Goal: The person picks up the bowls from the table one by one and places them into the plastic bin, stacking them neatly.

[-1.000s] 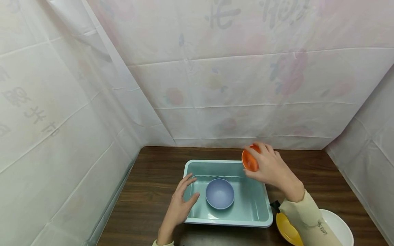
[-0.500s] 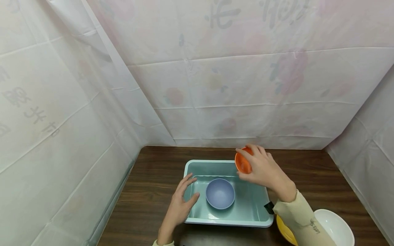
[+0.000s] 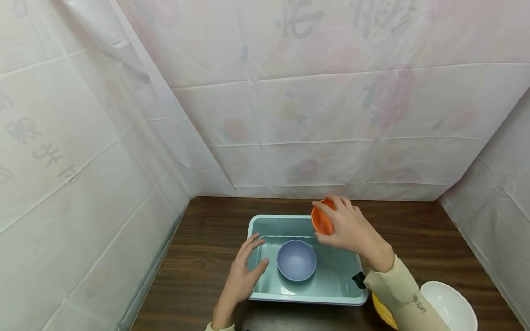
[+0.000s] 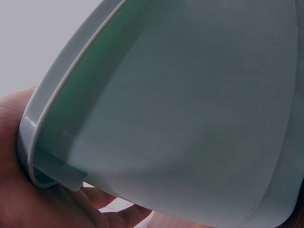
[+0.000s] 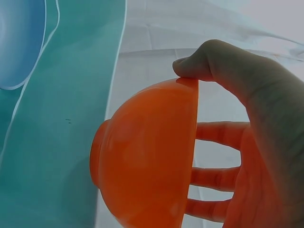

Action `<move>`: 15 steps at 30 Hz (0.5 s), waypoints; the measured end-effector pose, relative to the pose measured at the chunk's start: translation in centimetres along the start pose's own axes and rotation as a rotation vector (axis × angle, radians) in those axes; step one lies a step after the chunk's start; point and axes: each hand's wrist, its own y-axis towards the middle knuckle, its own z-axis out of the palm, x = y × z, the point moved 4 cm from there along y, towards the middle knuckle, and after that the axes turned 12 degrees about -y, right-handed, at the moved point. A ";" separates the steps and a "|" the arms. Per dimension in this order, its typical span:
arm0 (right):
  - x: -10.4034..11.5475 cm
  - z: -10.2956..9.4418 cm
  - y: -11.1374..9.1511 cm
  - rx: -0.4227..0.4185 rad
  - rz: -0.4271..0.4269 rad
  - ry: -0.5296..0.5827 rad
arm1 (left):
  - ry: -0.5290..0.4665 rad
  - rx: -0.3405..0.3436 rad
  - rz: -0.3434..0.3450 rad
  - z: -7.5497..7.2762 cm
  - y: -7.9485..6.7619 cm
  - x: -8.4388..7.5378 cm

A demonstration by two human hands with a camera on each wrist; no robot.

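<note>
My right hand (image 3: 352,225) pinches an orange bowl (image 3: 322,221) at the back rim of a light green plastic tub (image 3: 335,271). In the right wrist view the orange bowl (image 5: 147,152) is tipped on its side; my thumb presses the rim and several fingers reach across its mouth. A periwinkle blue bowl (image 3: 296,260) sits upright inside the tub, left of its middle. My left hand (image 3: 242,276) is at the tub's left side, fingers spread and thumb over the rim. In the left wrist view the palm lies against the tub's corner.
A white bowl (image 3: 451,305) and a yellow bowl (image 3: 383,312) stand on the dark wooden table (image 3: 198,257) to the right of the tub, partly behind my right sleeve. Pale printed sheeting (image 3: 314,138) hangs at the back and both sides.
My right hand has carried the orange bowl leftward along the tub's back rim, from near its right corner. My left hand and the blue bowl stay in place.
</note>
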 end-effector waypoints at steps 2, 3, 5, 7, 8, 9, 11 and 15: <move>0.2 0.0 0.0 0.002 -0.004 0.008 | 0.001 -0.001 -0.001 0.0 0.0 0.0; 0.3 0.1 0.1 0.003 -0.006 0.012 | 0.000 -0.002 -0.002 0.0 0.0 0.0; 0.5 0.2 0.1 0.008 -0.013 0.017 | -0.001 -0.003 -0.003 0.0 0.0 0.0; 0.6 0.3 0.1 0.010 -0.021 0.020 | 0.000 -0.002 -0.002 0.0 0.0 0.0; 0.7 0.4 0.1 0.013 -0.024 0.021 | 0.000 -0.001 -0.001 0.0 0.0 0.0; 0.8 0.5 0.2 0.014 -0.029 0.024 | 0.001 0.000 0.000 0.0 0.0 0.0; 0.9 0.6 0.2 0.010 -0.043 0.030 | 0.002 0.001 0.002 0.0 0.0 0.0; 1.2 0.8 0.2 0.012 -0.073 0.051 | 0.006 0.002 0.001 0.0 0.1 0.1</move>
